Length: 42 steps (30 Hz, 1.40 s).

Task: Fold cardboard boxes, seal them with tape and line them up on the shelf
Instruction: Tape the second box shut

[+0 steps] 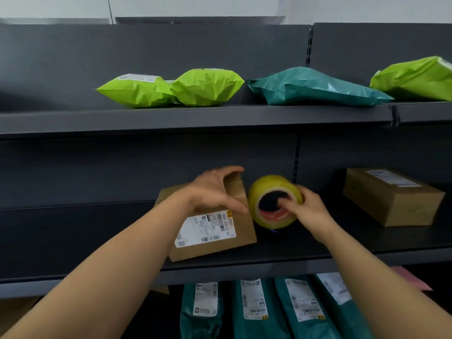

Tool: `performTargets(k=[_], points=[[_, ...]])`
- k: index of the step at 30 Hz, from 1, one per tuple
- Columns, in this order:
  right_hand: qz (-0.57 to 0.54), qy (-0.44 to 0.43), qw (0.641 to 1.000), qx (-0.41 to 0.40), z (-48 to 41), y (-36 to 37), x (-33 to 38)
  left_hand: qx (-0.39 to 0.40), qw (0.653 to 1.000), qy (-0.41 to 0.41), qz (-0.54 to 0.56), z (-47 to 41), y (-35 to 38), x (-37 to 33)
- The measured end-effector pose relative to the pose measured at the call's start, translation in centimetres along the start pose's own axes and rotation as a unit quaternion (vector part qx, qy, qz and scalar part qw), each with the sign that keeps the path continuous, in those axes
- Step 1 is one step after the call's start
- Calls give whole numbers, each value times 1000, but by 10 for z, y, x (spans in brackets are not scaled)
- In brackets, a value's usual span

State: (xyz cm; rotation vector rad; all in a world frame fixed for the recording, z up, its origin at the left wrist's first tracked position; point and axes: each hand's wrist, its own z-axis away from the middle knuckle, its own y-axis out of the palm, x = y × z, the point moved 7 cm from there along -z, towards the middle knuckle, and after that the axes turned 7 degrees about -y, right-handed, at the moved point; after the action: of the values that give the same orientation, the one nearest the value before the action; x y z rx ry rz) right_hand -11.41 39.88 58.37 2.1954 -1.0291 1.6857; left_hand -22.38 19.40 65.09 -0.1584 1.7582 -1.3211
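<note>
Your left hand [215, 189] clasps the box's [215, 241] upper right edge, while your right hand [309, 207] grips the tape roll [271, 189] just beside it.

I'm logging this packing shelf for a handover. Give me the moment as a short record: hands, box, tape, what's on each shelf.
left hand: grips the far end of the labelled brown cardboard box
box location: middle grey metal shelf
right hand: holds the yellowish clear tape roll, fingers in its core, just right of that box
other box: second brown cardboard box, further right, same shelf
upper shelf: three lime-green plastic mailers, one teal plastic mailer
lower level: teal mailers with white labels
</note>
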Motion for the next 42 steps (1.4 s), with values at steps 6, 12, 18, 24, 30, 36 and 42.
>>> performTargets(k=[6, 12, 18, 24, 30, 36, 42], points=[[-251, -29, 967, -30, -8, -1, 65, -67, 947, 68, 307, 32, -20, -2], [-143, -46, 987, -46, -16, -14, 81, -81, 921, 80, 373, 53, -36, 26], [-81, -83, 993, -20, -21, -8, 100, -102, 900, 78, 418, 62, -42, 44], [65, -76, 995, 18, -17, -6, 97, -104, 878, 69, 462, 65, -47, 66], [85, -58, 994, 43, -13, 27, 77, -113, 859, 57, 497, 68, -50, 89], [84, -52, 993, 72, -11, 57, 62, -118, 842, 53, 524, 73, -50, 107], [67, -53, 992, 90, -4, 77, 63, -127, 829, 52, 542, 79, -50, 121]])
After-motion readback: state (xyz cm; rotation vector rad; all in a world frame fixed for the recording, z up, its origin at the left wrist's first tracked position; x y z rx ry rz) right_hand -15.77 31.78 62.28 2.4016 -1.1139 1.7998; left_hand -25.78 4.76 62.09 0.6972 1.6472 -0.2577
